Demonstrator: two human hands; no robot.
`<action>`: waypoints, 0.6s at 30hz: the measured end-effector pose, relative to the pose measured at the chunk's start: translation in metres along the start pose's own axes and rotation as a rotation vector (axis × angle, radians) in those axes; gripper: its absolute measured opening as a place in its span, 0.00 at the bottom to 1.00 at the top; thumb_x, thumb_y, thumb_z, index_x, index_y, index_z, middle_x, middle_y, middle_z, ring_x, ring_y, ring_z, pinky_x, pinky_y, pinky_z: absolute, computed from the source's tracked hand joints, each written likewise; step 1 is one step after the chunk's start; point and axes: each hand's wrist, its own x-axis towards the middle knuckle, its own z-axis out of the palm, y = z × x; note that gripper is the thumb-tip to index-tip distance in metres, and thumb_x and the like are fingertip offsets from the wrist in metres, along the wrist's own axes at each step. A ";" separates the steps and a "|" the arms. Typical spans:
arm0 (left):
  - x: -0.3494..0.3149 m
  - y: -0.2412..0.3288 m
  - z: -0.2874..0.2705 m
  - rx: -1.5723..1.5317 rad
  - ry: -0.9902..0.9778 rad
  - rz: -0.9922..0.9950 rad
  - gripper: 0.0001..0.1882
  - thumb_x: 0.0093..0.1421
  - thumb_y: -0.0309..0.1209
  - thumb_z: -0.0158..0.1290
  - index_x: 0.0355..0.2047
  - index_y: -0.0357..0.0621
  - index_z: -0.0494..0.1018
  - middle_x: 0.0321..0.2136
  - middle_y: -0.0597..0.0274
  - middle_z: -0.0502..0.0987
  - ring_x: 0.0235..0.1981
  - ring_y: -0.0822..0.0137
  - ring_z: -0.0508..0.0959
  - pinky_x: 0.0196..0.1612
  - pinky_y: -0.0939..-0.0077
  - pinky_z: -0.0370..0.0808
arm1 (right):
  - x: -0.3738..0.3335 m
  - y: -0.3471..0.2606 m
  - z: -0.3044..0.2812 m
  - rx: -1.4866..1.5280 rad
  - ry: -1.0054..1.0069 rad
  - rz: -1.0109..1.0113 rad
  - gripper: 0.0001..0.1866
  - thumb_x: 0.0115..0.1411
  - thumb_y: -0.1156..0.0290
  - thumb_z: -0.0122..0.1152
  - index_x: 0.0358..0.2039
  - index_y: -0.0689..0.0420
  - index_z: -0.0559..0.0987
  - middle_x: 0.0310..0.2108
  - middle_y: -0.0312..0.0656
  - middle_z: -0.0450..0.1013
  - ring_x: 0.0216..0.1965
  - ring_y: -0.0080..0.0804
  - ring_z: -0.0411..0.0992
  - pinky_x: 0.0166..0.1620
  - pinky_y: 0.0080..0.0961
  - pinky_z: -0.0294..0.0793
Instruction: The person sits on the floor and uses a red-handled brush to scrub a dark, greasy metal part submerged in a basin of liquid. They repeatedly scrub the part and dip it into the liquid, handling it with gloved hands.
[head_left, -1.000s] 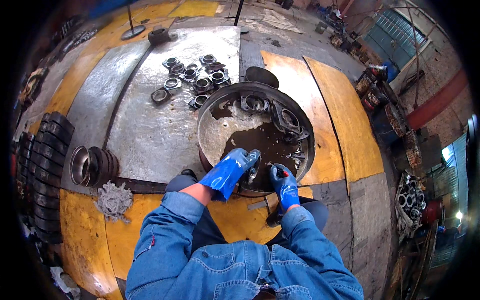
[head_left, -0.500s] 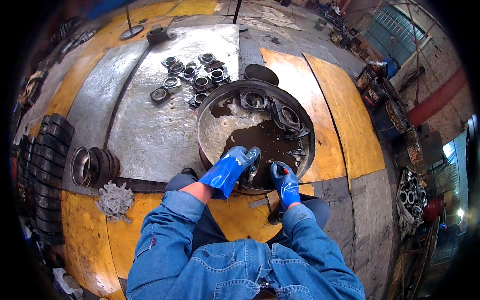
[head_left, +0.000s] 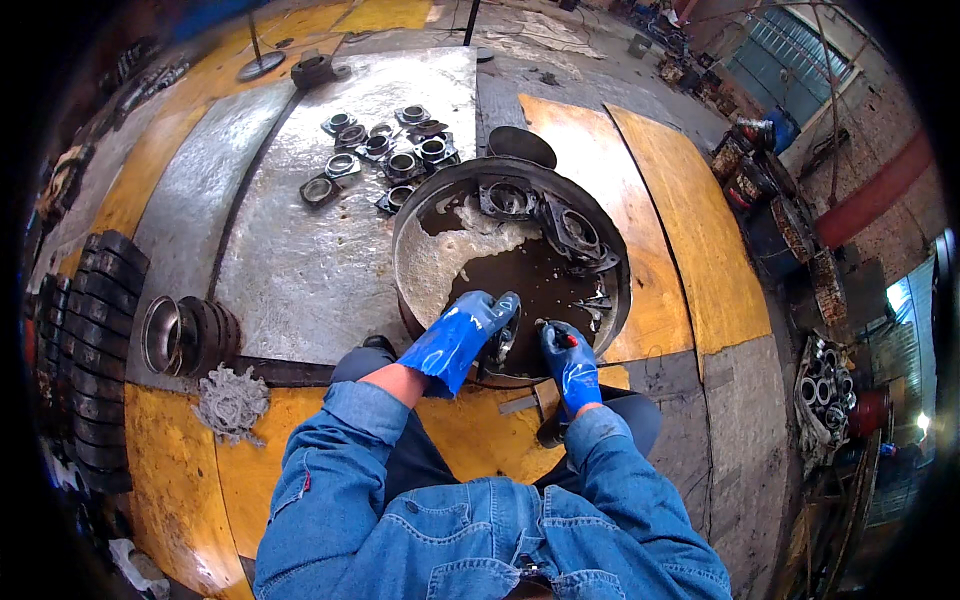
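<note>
My left hand (head_left: 480, 320), in a blue rubber glove, is closed on the edge of a dark metal flange ring (head_left: 507, 345) tilted up at the near side of a round metal tub (head_left: 402, 270). Just right of it, my right hand (head_left: 568, 350), gloved the same way, is closed too. A small red end of something shows among its fingers; its kind I cannot make out. Dark liquid (head_left: 520, 280) with pale foam (head_left: 440, 265) fills the tub. Soaking at its far side are a flange ring (head_left: 508, 200) and, to the right, more stacked flange parts (head_left: 578, 232).
Several flange rings (head_left: 402, 165) lie on the metal sheet (head_left: 300, 270) left of the tub. A grey rag (head_left: 230, 402) and a stack of metal rings (head_left: 190, 335) are at left, by ribbed black parts (head_left: 100, 350). Bins of parts (head_left: 825, 395) stand at right.
Almost nothing differs: both hands stay over the near part of the tub, the left still gripping the flange ring. The view has shifted very slightly.
</note>
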 end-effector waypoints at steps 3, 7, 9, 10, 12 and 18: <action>-0.001 0.000 -0.002 0.025 0.009 0.010 0.38 0.67 0.65 0.51 0.31 0.36 0.85 0.26 0.46 0.84 0.30 0.52 0.85 0.39 0.58 0.80 | -0.001 -0.006 -0.001 -0.014 -0.010 0.020 0.15 0.66 0.58 0.66 0.45 0.55 0.86 0.44 0.50 0.84 0.47 0.50 0.82 0.52 0.36 0.81; -0.005 0.004 -0.003 -0.017 0.005 -0.021 0.39 0.67 0.65 0.51 0.30 0.35 0.85 0.26 0.45 0.84 0.29 0.51 0.85 0.39 0.57 0.79 | -0.001 -0.005 0.001 0.041 -0.026 0.041 0.15 0.65 0.58 0.67 0.44 0.54 0.86 0.43 0.49 0.84 0.47 0.50 0.82 0.52 0.37 0.81; -0.009 0.013 -0.005 0.000 0.001 -0.026 0.39 0.67 0.65 0.51 0.31 0.34 0.84 0.26 0.44 0.84 0.29 0.51 0.84 0.39 0.56 0.79 | 0.001 -0.001 0.002 0.026 -0.008 0.002 0.12 0.66 0.64 0.67 0.44 0.58 0.85 0.41 0.47 0.84 0.43 0.38 0.82 0.49 0.30 0.81; -0.013 0.021 -0.006 -0.009 -0.012 -0.018 0.39 0.67 0.65 0.51 0.32 0.34 0.84 0.26 0.44 0.84 0.29 0.51 0.84 0.38 0.56 0.79 | 0.002 0.003 0.000 0.017 0.007 -0.011 0.11 0.66 0.67 0.68 0.44 0.60 0.85 0.40 0.46 0.84 0.41 0.33 0.83 0.48 0.27 0.80; -0.023 0.032 -0.009 -0.066 -0.068 -0.012 0.39 0.67 0.65 0.52 0.33 0.34 0.84 0.25 0.46 0.83 0.29 0.54 0.84 0.37 0.57 0.78 | 0.000 0.011 -0.001 0.054 0.057 -0.040 0.12 0.64 0.60 0.69 0.42 0.54 0.87 0.41 0.49 0.84 0.45 0.49 0.82 0.50 0.37 0.81; -0.023 0.023 0.004 -0.081 0.051 -0.074 0.35 0.68 0.62 0.55 0.44 0.35 0.81 0.29 0.59 0.83 0.31 0.68 0.81 0.36 0.71 0.77 | -0.002 0.005 -0.003 0.018 0.204 -0.138 0.09 0.63 0.60 0.70 0.36 0.51 0.87 0.38 0.48 0.83 0.40 0.51 0.82 0.45 0.40 0.82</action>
